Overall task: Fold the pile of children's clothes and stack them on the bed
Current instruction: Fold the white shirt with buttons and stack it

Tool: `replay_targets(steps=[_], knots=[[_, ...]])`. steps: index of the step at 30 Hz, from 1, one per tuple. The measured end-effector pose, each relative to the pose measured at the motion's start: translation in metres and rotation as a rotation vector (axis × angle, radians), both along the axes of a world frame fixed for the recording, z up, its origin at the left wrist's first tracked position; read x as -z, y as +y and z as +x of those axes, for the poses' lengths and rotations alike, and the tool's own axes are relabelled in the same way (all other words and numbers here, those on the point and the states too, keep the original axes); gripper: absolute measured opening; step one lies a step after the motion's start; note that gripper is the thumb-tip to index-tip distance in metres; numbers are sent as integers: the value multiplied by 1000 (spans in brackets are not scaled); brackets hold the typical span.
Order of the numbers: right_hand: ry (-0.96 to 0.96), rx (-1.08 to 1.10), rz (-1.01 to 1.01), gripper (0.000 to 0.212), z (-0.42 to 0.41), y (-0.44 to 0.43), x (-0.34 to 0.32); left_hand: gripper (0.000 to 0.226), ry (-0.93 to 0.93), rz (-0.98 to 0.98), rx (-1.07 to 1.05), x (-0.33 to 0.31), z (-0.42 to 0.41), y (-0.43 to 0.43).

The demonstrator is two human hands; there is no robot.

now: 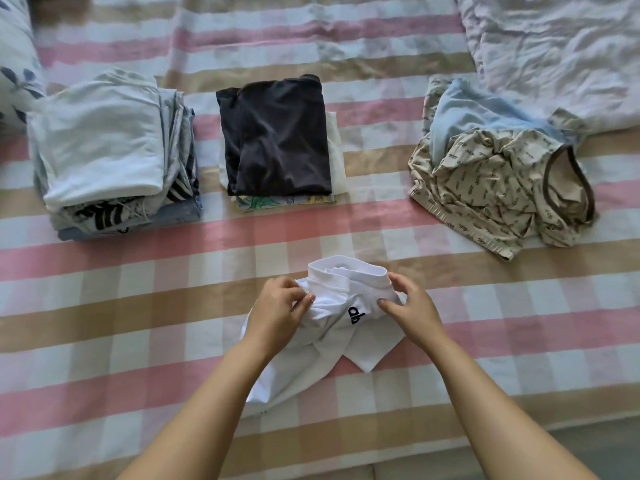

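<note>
White shorts (332,344) with a small black logo lie crumpled on the checked bed sheet (138,306) near its front edge. My left hand (280,306) pinches the waistband's left side. My right hand (408,306) pinches its right side. At the back left stands a tall stack of folded pale clothes (104,150). In the middle a second folded stack (277,140) has a black garment on top. On the right lies an unfolded heap: a beige patterned top (491,188) with a light blue garment (467,116) behind it.
A crumpled white quilt (561,46) fills the back right corner. A leaf-print pillow (15,64) lies at the far left edge. The bed's front edge (381,459) runs just below my forearms, with floor beyond.
</note>
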State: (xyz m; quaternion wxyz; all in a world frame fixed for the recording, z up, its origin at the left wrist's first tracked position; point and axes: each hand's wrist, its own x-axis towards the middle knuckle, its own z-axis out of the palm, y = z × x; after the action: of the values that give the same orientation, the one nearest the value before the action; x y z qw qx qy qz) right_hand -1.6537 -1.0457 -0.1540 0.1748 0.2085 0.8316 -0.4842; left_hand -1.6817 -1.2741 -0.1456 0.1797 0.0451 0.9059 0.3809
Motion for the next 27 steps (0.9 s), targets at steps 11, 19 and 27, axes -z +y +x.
replay_targets(steps=[11,19,27], knots=[[11,81,1,18,-1,-8,8,13,-69,4,-143,11,4,23],[381,202,-106,28,0,2,-59,13,-76,373,-324,-44,8,-22],[446,80,-124,19,-8,-10,-168,16,115,407,-81,-164,9,-50]])
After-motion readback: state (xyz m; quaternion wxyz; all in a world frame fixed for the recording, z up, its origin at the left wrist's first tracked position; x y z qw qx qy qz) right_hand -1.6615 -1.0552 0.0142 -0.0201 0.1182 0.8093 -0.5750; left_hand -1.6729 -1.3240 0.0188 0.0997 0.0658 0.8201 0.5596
